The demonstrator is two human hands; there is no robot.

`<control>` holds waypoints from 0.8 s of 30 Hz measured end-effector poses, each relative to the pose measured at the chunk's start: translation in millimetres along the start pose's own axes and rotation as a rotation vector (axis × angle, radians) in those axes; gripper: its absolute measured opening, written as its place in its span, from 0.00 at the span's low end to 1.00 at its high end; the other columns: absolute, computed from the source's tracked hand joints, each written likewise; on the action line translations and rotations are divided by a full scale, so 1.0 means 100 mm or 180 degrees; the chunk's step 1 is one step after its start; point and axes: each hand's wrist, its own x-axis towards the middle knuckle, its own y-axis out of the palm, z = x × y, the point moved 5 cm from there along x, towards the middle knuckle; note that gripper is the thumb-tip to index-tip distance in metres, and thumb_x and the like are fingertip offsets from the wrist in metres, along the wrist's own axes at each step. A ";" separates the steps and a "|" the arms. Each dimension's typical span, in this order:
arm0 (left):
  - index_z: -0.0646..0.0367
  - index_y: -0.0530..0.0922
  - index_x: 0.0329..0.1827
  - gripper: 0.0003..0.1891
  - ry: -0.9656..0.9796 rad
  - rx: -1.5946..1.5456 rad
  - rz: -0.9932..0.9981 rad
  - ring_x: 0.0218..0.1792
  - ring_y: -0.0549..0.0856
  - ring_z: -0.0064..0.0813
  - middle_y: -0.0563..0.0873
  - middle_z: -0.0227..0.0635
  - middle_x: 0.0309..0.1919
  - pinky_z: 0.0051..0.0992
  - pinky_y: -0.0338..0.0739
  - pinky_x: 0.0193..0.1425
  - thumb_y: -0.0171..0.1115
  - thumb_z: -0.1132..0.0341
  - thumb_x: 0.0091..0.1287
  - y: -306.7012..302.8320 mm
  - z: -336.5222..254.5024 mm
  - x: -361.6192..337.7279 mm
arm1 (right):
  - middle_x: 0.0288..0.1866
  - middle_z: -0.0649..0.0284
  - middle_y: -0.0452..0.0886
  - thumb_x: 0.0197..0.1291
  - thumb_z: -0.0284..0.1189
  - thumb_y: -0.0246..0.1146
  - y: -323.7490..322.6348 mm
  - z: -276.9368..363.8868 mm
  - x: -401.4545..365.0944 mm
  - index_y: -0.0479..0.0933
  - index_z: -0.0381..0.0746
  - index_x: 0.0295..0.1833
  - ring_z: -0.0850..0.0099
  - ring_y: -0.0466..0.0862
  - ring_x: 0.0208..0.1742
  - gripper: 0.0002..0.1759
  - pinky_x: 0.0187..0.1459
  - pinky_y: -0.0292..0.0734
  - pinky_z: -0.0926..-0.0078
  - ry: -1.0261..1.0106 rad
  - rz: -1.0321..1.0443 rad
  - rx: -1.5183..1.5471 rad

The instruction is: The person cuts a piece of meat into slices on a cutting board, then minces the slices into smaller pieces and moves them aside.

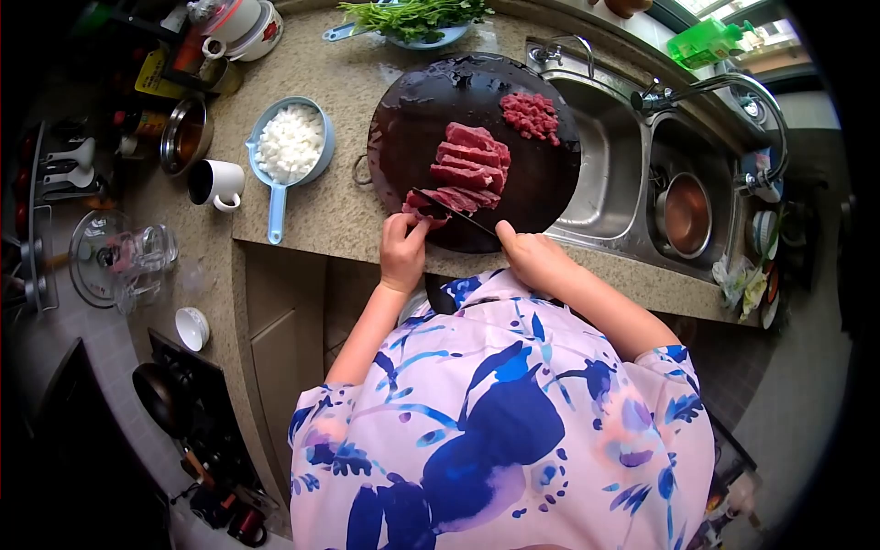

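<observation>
Slices of raw red meat (472,158) lie in a row on a round dark cutting board (403,119). A small heap of diced meat (531,118) sits at the board's upper right. My right hand (533,258) is closed around the handle of a knife (469,219), whose blade points up and left across the nearest meat. At the board's near edge, my left hand (403,252) pinches the left end of that meat, beside the blade tip. The handle is mostly hidden by my fingers.
Left of the board stand a blue-handled strainer (277,215) of chopped white pieces and a white mug (227,183). Leafy greens (412,18) fill a bowl behind. A double sink (600,151) is at right, with a metal bowl (686,215) in its far basin.
</observation>
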 end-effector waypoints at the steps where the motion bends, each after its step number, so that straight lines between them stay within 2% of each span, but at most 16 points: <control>1: 0.61 0.86 0.47 0.14 0.0023 0.0097 0.0062 0.51 0.81 0.44 0.82 0.41 0.47 0.38 0.77 0.56 0.67 0.79 0.56 0.01 -0.01 -0.01 | 0.29 0.43 0.81 0.61 0.20 0.52 0.01 0.01 0.00 0.61 0.34 0.48 0.40 0.83 0.36 0.11 0.37 0.77 0.45 -0.0033 0.0054 -0.0095; 2: 0.61 0.86 0.47 0.14 0.0021 0.0101 0.0062 0.51 0.81 0.44 0.82 0.41 0.47 0.38 0.77 0.56 0.67 0.79 0.56 0.01 -0.02 -0.01 | 0.29 0.44 0.81 0.61 0.20 0.52 0.02 0.01 0.00 0.61 0.34 0.47 0.41 0.84 0.36 0.10 0.37 0.77 0.45 -0.0063 0.0112 -0.0187; 4: 0.59 0.87 0.44 0.13 0.0211 0.0461 -0.0333 0.48 0.82 0.45 0.83 0.40 0.43 0.39 0.77 0.56 0.68 0.78 0.56 -0.10 -0.16 0.08 | 0.29 0.44 0.82 0.61 0.21 0.52 0.05 -0.01 0.01 0.61 0.34 0.47 0.41 0.84 0.36 0.10 0.37 0.78 0.46 -0.0127 0.0144 -0.0221; 13: 0.56 0.88 0.43 0.12 0.0114 0.0246 -0.0146 0.50 0.82 0.44 0.84 0.38 0.43 0.38 0.78 0.55 0.69 0.76 0.56 -0.07 -0.11 0.08 | 0.31 0.45 0.83 0.64 0.23 0.52 0.06 0.12 0.17 0.62 0.35 0.47 0.43 0.85 0.37 0.08 0.39 0.79 0.48 -0.0164 0.0292 -0.0432; 24: 0.55 0.88 0.43 0.13 -0.0011 0.0284 -0.0229 0.48 0.82 0.44 0.83 0.37 0.42 0.38 0.78 0.53 0.68 0.76 0.54 -0.05 -0.04 0.03 | 0.33 0.45 0.84 0.65 0.24 0.51 0.09 0.11 0.18 0.63 0.35 0.47 0.44 0.86 0.39 0.08 0.40 0.80 0.50 -0.0258 0.0252 -0.0510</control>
